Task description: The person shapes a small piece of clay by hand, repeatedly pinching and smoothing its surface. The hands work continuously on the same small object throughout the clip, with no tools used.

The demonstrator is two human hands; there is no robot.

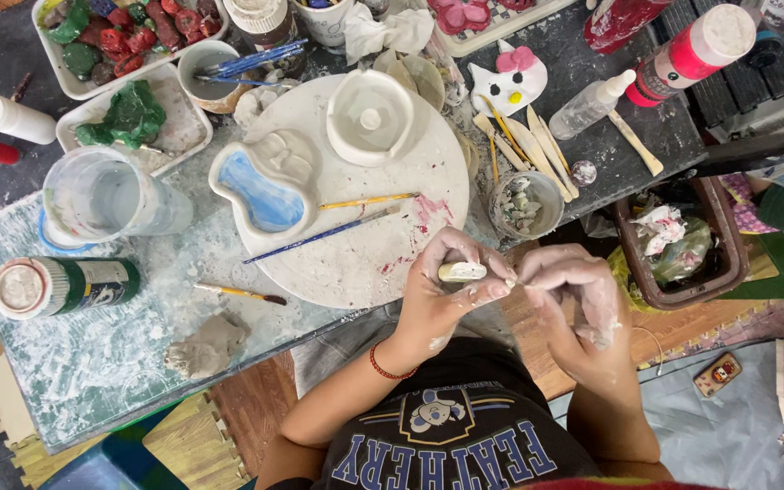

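Note:
My left hand (437, 295), with a red bracelet on the wrist, holds a small white clay piece (462, 271) between thumb and fingers, just past the near edge of the round white turntable (365, 268). My right hand (578, 290), smeared with wet clay, pinches the right end of the same piece with its fingertips. Both hands hover above my lap, in front of the table edge.
On the turntable lie a blue-glazed dish (265, 192), a white round bowl form (369, 116) and two brushes (324, 234). A clay lump (206, 347), a water cup (106, 195), a lying bottle (65, 286), wooden tools (528, 136) and a brown tray (723, 272) surround it.

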